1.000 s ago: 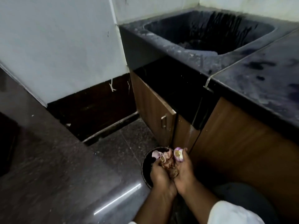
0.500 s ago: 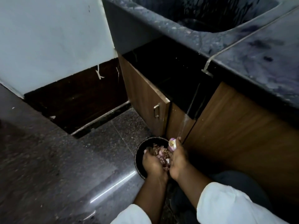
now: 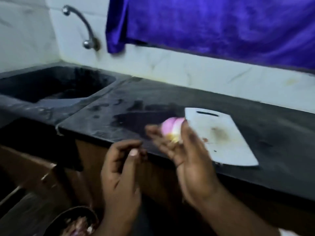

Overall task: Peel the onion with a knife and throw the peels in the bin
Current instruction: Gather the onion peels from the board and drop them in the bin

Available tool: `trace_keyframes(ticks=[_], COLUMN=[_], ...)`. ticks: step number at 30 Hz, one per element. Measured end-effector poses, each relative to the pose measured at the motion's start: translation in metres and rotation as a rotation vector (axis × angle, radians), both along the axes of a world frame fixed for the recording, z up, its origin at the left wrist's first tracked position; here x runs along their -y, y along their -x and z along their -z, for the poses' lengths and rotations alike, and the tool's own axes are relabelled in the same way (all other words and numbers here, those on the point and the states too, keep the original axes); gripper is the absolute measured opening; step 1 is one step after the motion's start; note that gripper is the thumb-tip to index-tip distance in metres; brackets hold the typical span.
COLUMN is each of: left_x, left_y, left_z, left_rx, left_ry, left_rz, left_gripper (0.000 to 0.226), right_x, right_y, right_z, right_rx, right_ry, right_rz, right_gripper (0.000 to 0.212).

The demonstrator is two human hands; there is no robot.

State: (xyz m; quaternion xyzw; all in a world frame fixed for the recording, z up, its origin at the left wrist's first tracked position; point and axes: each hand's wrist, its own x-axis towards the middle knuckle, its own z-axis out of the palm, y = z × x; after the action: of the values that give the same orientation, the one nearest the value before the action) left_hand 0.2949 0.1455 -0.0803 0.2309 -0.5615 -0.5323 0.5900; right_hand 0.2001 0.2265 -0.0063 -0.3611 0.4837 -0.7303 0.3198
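Note:
My right hand [image 3: 185, 150] holds the peeled pink onion [image 3: 172, 127] above the front edge of the black counter [image 3: 255, 106], just left of the white chopping board [image 3: 221, 133]. My left hand [image 3: 122, 169] hangs in front of the counter edge with fingers loosely curled and nothing visible in them. The dark round bin [image 3: 75, 222] with onion peels inside stands on the floor at the bottom left, below my left forearm. No knife is in view.
A black sink [image 3: 51, 86] is set into the counter at the left under a curved tap [image 3: 81, 24]. A blue curtain [image 3: 213, 23] hangs over the back wall. Brown cupboard doors [image 3: 39, 171] sit below the counter.
Both hands have lifted from the bin up to counter height. The peels have dropped into the bin. The view swung up from the floor to the counter.

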Motion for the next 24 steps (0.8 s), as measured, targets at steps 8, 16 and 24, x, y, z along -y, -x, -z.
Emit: trace_keyframes(ticks=[8,16,24], left_x=[-0.011,0.008,0.009], left_y=[0.162,0.199,0.194], left_z=[-0.07,-0.05,-0.053], left_rx=[0.232,0.399,0.378], left_ry=[-0.301,-0.286,-0.322], left_rz=[0.439,0.436,0.473], left_gripper=[0.059,0.085,0.127], right_x=[-0.009,0.021,0.006], right_y=[0.209,0.235,0.187], right_z=[-0.019,0.019,0.016], right_rx=[-0.122,-0.096,-0.065], right_ry=[-0.158,-0.338,-0.282], right_rz=[0.296,0.198,0.081], right_gripper=[0.049,0.037,0.04])
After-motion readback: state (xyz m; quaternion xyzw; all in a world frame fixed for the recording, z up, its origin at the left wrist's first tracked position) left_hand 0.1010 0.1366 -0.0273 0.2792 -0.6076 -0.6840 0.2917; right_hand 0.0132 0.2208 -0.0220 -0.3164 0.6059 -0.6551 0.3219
